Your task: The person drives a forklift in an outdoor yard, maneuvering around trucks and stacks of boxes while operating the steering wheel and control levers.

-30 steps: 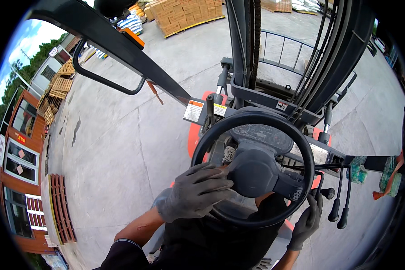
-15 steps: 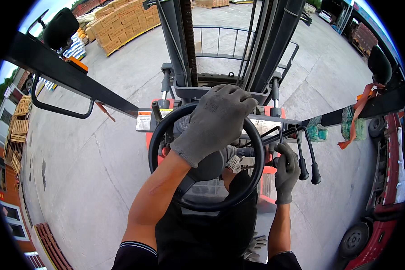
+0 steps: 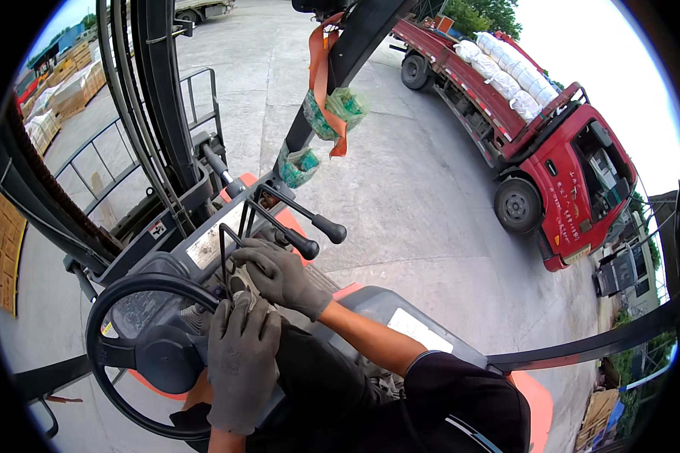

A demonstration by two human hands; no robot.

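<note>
My left hand (image 3: 242, 366), in a dark grey glove, is raised beside the right rim of the black steering wheel (image 3: 102, 362). Its fingers are bent against a crumpled beige-grey thing (image 3: 239, 284) whose kind I cannot make out. My right hand (image 3: 285, 279), gloved the same way, is closed just above it. The right fingers curl over the thing, close to a bent lever rod (image 3: 223, 257) whose end is hidden. Two other levers with black knobs, a near knob (image 3: 304, 246) and a far knob (image 3: 329, 229), stand untouched beyond my right hand.
The forklift mast (image 3: 162, 98) rises at the left. An orange strap (image 3: 321, 68) and green-wrapped bundles (image 3: 298, 167) hang on the front right post. A red truck (image 3: 559, 181) loaded with white sacks stands to the right. Cartons (image 3: 4, 249) are stacked at the far left.
The view has swung right, bringing the red truck into full sight. My left hand has left the top of the wheel and come beside my right hand near the levers.
</note>
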